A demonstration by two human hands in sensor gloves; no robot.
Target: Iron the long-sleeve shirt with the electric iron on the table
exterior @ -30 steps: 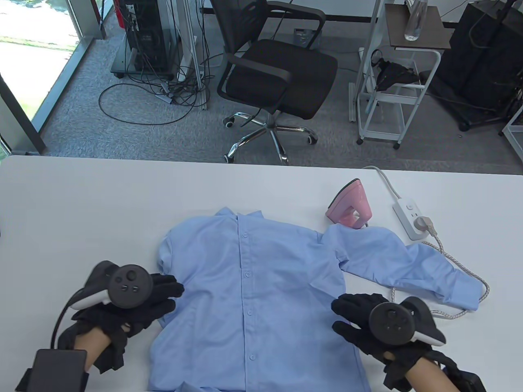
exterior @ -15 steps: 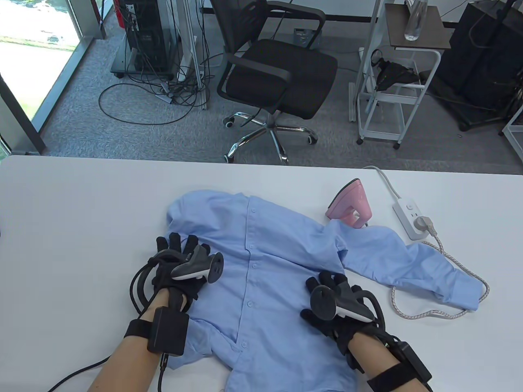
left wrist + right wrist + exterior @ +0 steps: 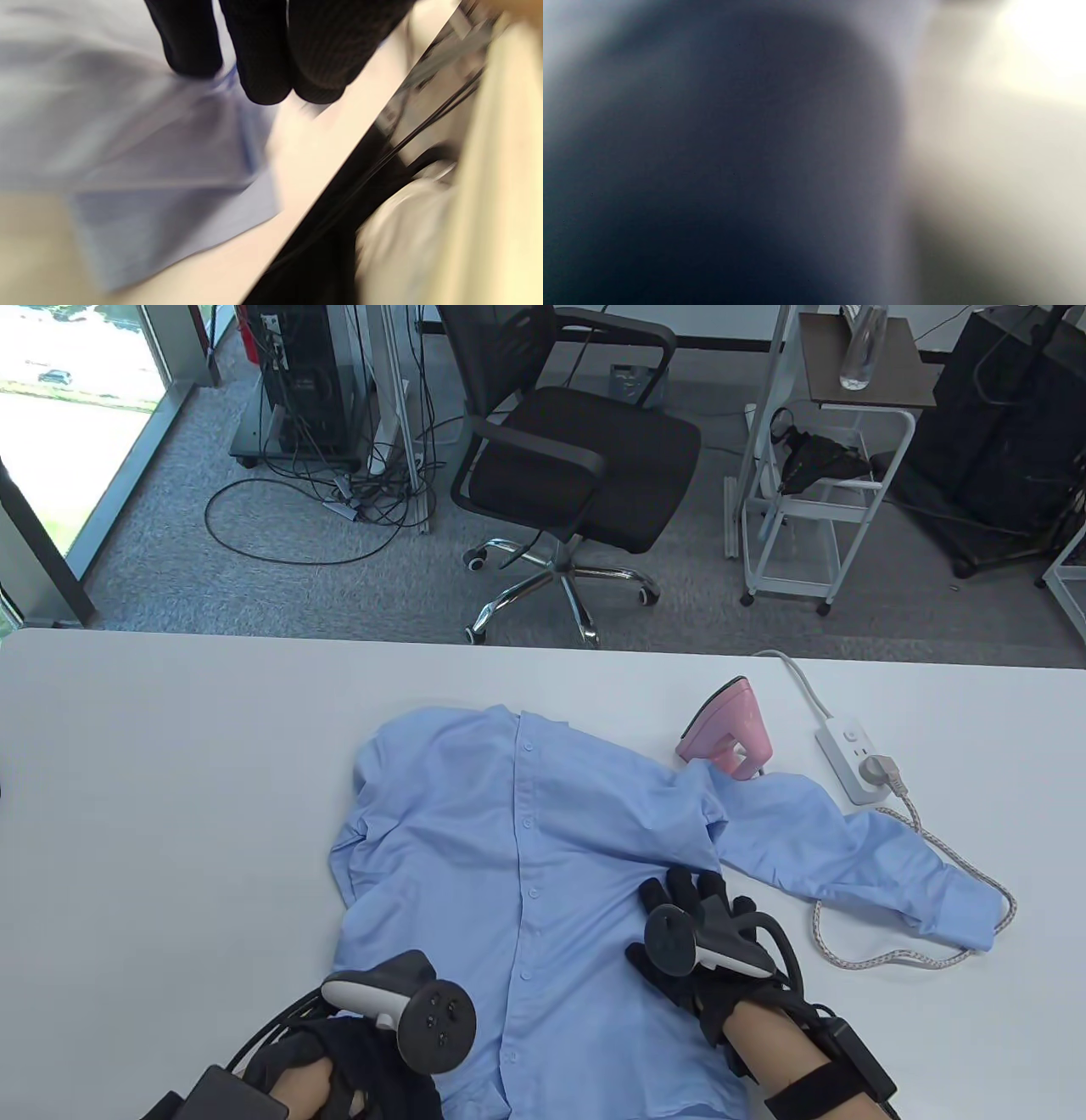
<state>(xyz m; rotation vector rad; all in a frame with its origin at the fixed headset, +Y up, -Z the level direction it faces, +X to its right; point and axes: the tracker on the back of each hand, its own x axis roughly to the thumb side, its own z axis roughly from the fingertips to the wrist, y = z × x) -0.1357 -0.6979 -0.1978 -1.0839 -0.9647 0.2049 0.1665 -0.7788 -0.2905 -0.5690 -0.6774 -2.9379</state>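
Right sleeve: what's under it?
The braided cord from the power strip loops around the right sleeve; part of it runs under the cuff, hidden there. The pink iron stands just behind the shoulder.

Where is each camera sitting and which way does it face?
Table view: above the near edge, looking down over the shirt, iron and room beyond; left hand and right hand show.
Left wrist view: on the wrist, tilted, facing the shirt hem; gloved fingers show.
Right wrist view: pressed close, blurred; nothing identifiable.
Shared: table and left wrist views both show the shirt.
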